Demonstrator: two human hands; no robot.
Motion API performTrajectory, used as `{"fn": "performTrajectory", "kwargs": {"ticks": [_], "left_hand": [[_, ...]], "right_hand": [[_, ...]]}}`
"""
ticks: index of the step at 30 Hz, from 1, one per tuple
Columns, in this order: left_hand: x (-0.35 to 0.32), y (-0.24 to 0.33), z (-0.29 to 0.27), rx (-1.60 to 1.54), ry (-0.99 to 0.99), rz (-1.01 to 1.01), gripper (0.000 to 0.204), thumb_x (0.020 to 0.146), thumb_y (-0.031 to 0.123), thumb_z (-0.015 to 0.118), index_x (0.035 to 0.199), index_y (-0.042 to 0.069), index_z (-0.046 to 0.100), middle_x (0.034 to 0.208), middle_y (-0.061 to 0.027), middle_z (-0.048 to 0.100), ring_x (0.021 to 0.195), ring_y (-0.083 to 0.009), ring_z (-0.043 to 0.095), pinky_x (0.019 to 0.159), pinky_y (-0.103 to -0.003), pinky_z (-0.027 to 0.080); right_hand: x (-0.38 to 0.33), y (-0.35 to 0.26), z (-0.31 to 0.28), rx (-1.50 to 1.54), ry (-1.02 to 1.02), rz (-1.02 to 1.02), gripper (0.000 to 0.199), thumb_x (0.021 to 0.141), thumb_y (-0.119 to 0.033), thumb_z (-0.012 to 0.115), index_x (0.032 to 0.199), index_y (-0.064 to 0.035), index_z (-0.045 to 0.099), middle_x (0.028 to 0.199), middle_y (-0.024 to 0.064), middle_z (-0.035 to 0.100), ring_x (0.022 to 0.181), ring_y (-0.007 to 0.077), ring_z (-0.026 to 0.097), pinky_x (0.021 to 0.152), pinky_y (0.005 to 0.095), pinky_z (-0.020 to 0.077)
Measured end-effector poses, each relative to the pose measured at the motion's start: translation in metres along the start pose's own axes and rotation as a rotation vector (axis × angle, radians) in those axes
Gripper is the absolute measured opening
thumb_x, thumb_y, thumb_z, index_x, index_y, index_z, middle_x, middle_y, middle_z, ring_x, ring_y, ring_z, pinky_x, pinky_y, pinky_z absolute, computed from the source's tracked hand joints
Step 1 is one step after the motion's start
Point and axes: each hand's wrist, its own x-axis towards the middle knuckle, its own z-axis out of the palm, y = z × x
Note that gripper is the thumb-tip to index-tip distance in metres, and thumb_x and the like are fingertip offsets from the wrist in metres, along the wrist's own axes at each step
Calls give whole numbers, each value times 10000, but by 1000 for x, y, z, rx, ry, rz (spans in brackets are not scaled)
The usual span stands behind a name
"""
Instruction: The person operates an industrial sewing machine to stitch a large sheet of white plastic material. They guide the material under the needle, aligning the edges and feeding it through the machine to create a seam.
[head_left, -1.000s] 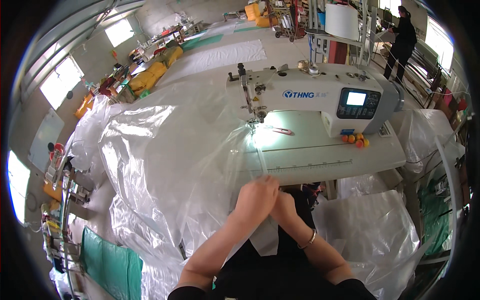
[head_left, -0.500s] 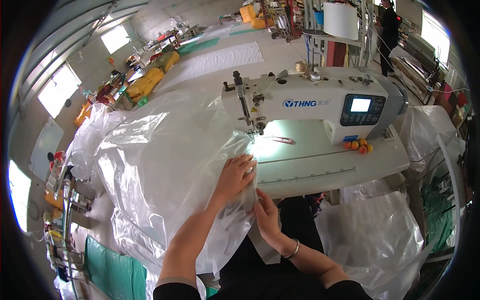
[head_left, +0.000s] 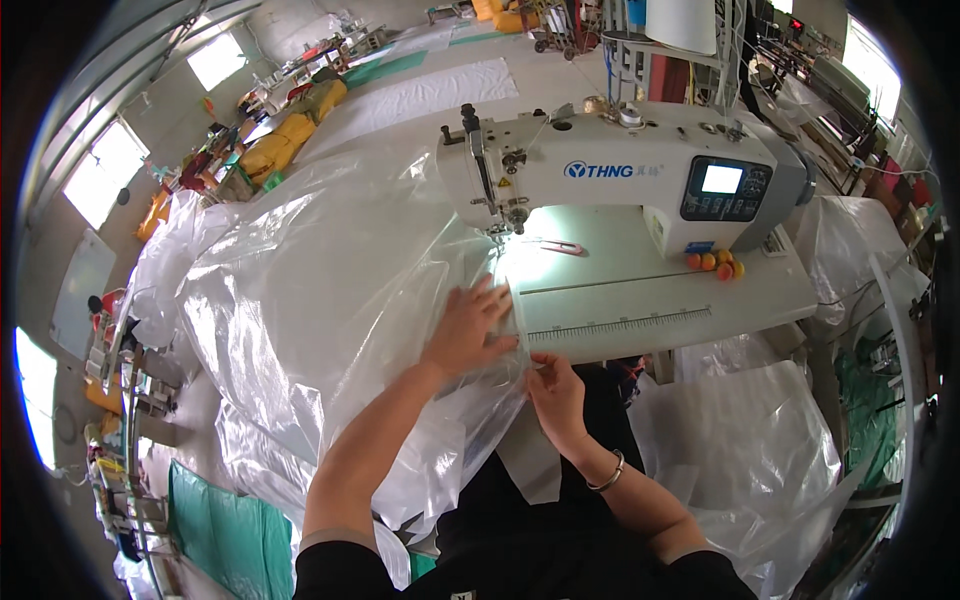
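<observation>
A large clear plastic sheet (head_left: pixel 310 260) spreads over the left of the sewing table, and its edge runs under the needle area of a white sewing machine (head_left: pixel 600 160). My left hand (head_left: pixel 468 328) lies flat on the sheet just in front of the needle, fingers spread. Nearer to me, at the table's front edge, my right hand (head_left: pixel 556 398) pinches the sheet's edge between thumb and fingers. A bangle circles my right wrist. The machine's lamp lights the needle area brightly, so the fine detail of the sheet there is washed out.
On the table lie a small pink-and-white cutter (head_left: pixel 560 247), a printed ruler scale (head_left: pixel 620 324) and several small orange-red fruits (head_left: pixel 724 265). More clear plastic (head_left: pixel 740 460) hangs at the right. A thread cone (head_left: pixel 682 25) stands behind the machine, and green sheeting (head_left: pixel 230 530) lies lower left.
The view has tilted, so the machine sits higher in it. My left hand has spread its fingers wider, and my right hand keeps its pinch on the sheet's edge, slightly further right.
</observation>
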Motion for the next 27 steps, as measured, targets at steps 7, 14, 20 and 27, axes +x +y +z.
{"fn": "performTrajectory", "kwargs": {"ticks": [7,14,20,27], "left_hand": [[-32,35,-2,-133,62,74,503,825,231,673,1288,81,544,1384,-100,477,1337,-313,389,1045,-547,308],[-33,32,7,-236,186,91,372,776,186,715,1132,108,637,1281,-94,546,1253,-299,489,1010,-500,355],[-39,33,5,-174,211,151,294,772,201,715,1057,153,667,1257,-93,542,1236,-302,501,986,-507,359],[-38,36,4,-203,254,164,271,776,158,709,1042,141,657,1216,-83,552,1224,-307,514,963,-495,389]], "right_hand": [[-6,-16,-11,-335,-35,-205,170,858,4,593,1022,42,615,751,123,653,646,150,646,599,276,507],[-1,-43,-3,-777,-250,-591,135,807,-80,628,927,-17,617,785,171,643,661,342,641,573,419,506],[22,-57,-14,-716,-233,-516,112,818,-125,627,868,-26,621,827,149,657,702,328,656,596,413,522],[92,-56,14,-999,-97,-477,185,783,-151,626,895,-6,650,847,187,663,787,335,669,670,425,532]]}}
